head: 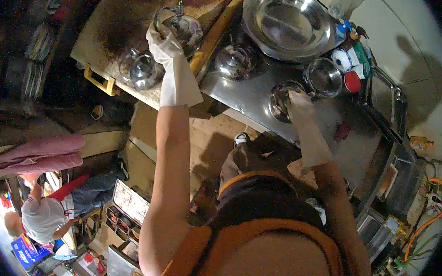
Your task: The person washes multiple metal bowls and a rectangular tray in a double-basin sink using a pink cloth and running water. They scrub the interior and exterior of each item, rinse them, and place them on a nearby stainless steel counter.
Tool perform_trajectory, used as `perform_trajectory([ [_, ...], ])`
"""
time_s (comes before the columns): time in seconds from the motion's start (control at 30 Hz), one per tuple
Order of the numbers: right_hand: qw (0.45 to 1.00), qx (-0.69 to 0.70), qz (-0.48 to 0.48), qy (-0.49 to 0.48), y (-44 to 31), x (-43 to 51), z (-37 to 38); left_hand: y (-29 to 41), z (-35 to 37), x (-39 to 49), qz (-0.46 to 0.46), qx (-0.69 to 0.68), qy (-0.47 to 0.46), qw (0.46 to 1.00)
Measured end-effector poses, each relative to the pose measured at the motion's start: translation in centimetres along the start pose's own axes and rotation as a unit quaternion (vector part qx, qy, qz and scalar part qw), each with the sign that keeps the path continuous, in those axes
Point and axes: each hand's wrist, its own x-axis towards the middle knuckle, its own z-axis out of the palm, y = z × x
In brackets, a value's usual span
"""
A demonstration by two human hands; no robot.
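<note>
My left hand [163, 40], in a loose white glove, is closed around the arched handle of a shiny metal kettle [187, 28]. This kettle stands on a brown-stained flat top [113, 29]. Just left of the hand is a second metal kettle [145, 70] with a domed lid. My right hand [301, 105], gloved too, reaches over a steel counter [237, 93] and touches a round metal vessel [281, 101]; its fingers are too unclear to show whether they grip. Between my hands a lidded round metal vessel [236, 59] sits on the counter.
A large steel basin [287, 21] and a steel pot [323, 77] stand at the back. Bottles and a red-lidded container [352, 82] line the wall. A yellow handle [100, 83] juts from the stained top. Another person [44, 216] is at the far left.
</note>
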Motion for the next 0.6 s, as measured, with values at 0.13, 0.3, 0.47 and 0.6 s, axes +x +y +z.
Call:
perform_trajectory([
  [0.13,0.995,-0.032,-0.076,0.058,0.3,1.3,3.9,-10.9,3.1,4.5,-0.031,-0.062,0.114,0.991],
  [0.3,0.998,0.044,0.014,0.034,1.2,-0.4,-1.1,-9.2,3.6,4.6,-0.151,0.015,0.091,0.984],
  [0.47,0.972,0.124,0.144,0.136,5.9,-5.9,-1.1,-5.0,-0.7,3.7,-0.164,-0.056,0.069,0.982],
  [0.6,0.956,0.097,0.251,0.121,12.5,-7.3,6.1,-0.3,-4.2,-1.5,-0.052,-0.045,0.06,0.996],
])
